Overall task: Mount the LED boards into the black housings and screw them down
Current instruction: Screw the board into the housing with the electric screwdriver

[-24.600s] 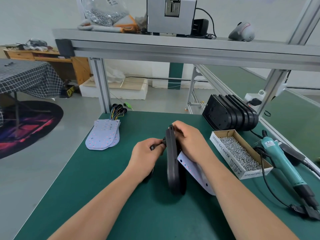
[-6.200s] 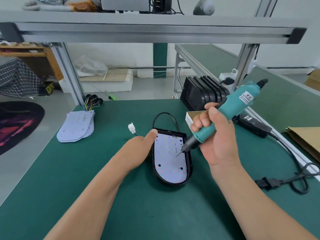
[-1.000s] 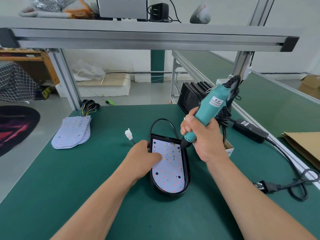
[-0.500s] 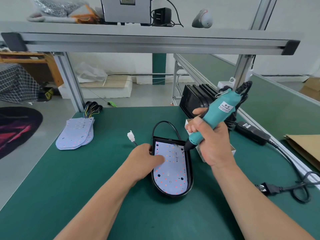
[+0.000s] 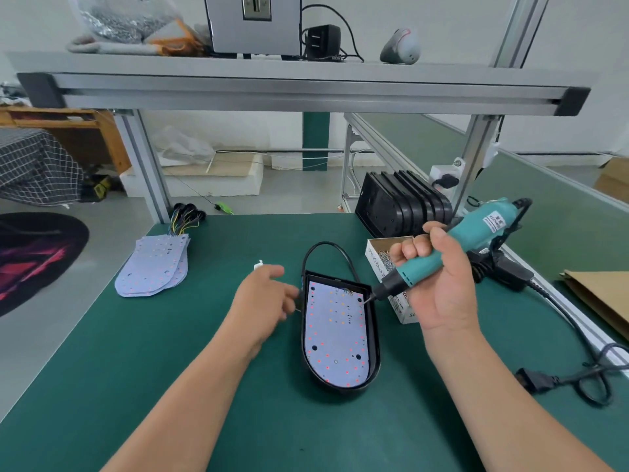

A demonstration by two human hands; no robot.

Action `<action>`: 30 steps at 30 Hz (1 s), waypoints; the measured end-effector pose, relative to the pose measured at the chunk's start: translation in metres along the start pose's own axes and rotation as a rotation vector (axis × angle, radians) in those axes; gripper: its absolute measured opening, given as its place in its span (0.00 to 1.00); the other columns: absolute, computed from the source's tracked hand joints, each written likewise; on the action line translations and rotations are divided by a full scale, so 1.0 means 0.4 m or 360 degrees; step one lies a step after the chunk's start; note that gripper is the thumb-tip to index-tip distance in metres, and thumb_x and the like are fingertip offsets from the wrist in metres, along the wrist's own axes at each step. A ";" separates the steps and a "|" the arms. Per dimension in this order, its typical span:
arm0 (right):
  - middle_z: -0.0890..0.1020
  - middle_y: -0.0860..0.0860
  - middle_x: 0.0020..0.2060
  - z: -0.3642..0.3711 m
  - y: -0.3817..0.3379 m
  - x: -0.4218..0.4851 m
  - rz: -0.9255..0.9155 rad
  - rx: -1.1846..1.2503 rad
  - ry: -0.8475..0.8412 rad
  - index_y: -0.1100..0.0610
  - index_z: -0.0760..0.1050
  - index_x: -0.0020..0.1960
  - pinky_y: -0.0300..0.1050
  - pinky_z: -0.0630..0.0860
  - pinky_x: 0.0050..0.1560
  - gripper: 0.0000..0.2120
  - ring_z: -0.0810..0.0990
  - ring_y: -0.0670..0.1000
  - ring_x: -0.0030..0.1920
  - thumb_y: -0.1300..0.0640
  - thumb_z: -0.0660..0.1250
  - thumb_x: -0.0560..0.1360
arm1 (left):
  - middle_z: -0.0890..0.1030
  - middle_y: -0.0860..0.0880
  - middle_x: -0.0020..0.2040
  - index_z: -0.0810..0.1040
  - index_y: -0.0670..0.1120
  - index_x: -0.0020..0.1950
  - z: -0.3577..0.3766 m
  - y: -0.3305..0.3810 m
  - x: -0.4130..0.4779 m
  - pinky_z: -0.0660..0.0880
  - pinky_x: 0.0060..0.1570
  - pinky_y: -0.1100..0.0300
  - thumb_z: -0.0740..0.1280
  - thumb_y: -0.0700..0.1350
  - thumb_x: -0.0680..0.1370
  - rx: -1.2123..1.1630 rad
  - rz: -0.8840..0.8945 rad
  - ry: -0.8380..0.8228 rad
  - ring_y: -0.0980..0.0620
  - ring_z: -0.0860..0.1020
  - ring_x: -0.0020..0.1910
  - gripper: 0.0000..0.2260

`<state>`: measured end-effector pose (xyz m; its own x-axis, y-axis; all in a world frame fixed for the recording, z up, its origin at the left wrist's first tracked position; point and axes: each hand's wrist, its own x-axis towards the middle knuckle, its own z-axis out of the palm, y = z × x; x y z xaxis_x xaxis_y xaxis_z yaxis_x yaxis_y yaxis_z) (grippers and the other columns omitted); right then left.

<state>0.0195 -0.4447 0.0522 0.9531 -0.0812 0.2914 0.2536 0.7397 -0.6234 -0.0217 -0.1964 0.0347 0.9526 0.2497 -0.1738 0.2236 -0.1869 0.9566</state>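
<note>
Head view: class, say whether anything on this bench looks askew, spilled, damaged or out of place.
Nothing stands out. The LED board lies flat inside its black housing, the screws sit in their box, and no damage shows. Only the stack of spare boards is slightly fanned.

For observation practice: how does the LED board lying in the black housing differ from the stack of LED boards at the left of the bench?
The LED board sits alone inside the black housing; the stack of LED boards lies bare on the bench, several deep. The right hand holds the screwdriver tip at the housed board's far right corner; nothing touches the stack. Both are pale, dotted with LEDs, rounded at one end.
</note>
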 end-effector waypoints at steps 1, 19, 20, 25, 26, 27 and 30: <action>0.72 0.49 0.33 -0.002 0.002 0.000 0.0016 0.0014 0.0022 0.55 0.76 0.50 0.49 0.78 0.53 0.02 0.73 0.50 0.36 0.58 0.69 0.79 | 0.86 0.42 0.49 0.74 0.42 0.68 -0.006 0.006 0.002 0.80 0.41 0.58 0.57 0.31 0.82 -0.0268 -0.0023 -0.0061 0.52 0.81 0.39 0.17; 0.70 0.51 0.33 0.032 0.030 -0.036 0.0114 -0.0029 0.0029 0.55 0.75 0.46 0.51 0.76 0.56 0.02 0.71 0.51 0.35 0.59 0.67 0.78 | 0.83 0.33 0.63 0.73 0.35 0.71 -0.024 0.027 0.002 0.83 0.58 0.54 0.54 0.24 0.82 -0.1859 -0.0032 -0.0436 0.41 0.83 0.65 0.21; 0.70 0.51 0.34 0.032 0.030 -0.037 0.0112 -0.0034 0.0030 0.55 0.75 0.47 0.51 0.76 0.56 0.02 0.71 0.51 0.35 0.59 0.67 0.78 | 0.83 0.33 0.64 0.72 0.35 0.72 -0.026 0.027 0.000 0.83 0.59 0.53 0.53 0.23 0.81 -0.1878 -0.0018 -0.0465 0.41 0.83 0.66 0.22; 0.70 0.51 0.34 0.032 0.031 -0.039 0.0106 -0.0048 0.0017 0.55 0.76 0.47 0.50 0.78 0.54 0.02 0.72 0.51 0.36 0.61 0.67 0.79 | 0.84 0.38 0.64 0.74 0.36 0.70 -0.065 0.029 -0.005 0.83 0.43 0.59 0.59 0.31 0.76 -0.2389 -0.0065 -0.0592 0.50 0.87 0.49 0.22; 0.70 0.51 0.34 0.033 0.031 -0.039 0.0111 -0.0052 0.0016 0.55 0.76 0.47 0.50 0.78 0.54 0.02 0.72 0.51 0.36 0.60 0.67 0.78 | 0.84 0.40 0.63 0.77 0.37 0.68 -0.078 0.029 -0.001 0.82 0.41 0.61 0.61 0.32 0.77 -0.2479 -0.0076 -0.0606 0.50 0.87 0.48 0.19; 0.70 0.51 0.34 0.034 0.032 -0.038 0.0114 -0.0056 0.0015 0.55 0.76 0.47 0.50 0.78 0.54 0.02 0.72 0.51 0.36 0.60 0.67 0.78 | 0.84 0.41 0.62 0.77 0.37 0.67 -0.087 0.029 0.003 0.82 0.40 0.63 0.62 0.33 0.78 -0.2507 -0.0096 -0.0596 0.50 0.87 0.49 0.18; 0.70 0.51 0.34 0.032 0.032 -0.038 0.0105 -0.0071 0.0012 0.56 0.76 0.47 0.50 0.78 0.54 0.02 0.73 0.51 0.35 0.60 0.67 0.78 | 0.85 0.39 0.60 0.74 0.36 0.70 -0.067 0.021 0.018 0.82 0.43 0.64 0.63 0.31 0.77 -0.2339 -0.0137 -0.0437 0.49 0.86 0.50 0.21</action>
<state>0.0060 -0.4253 0.0489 0.9692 -0.0387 0.2432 0.1973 0.7131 -0.6728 -0.0186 -0.1708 0.0478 0.9930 -0.0029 -0.1180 0.0370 0.9570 0.2877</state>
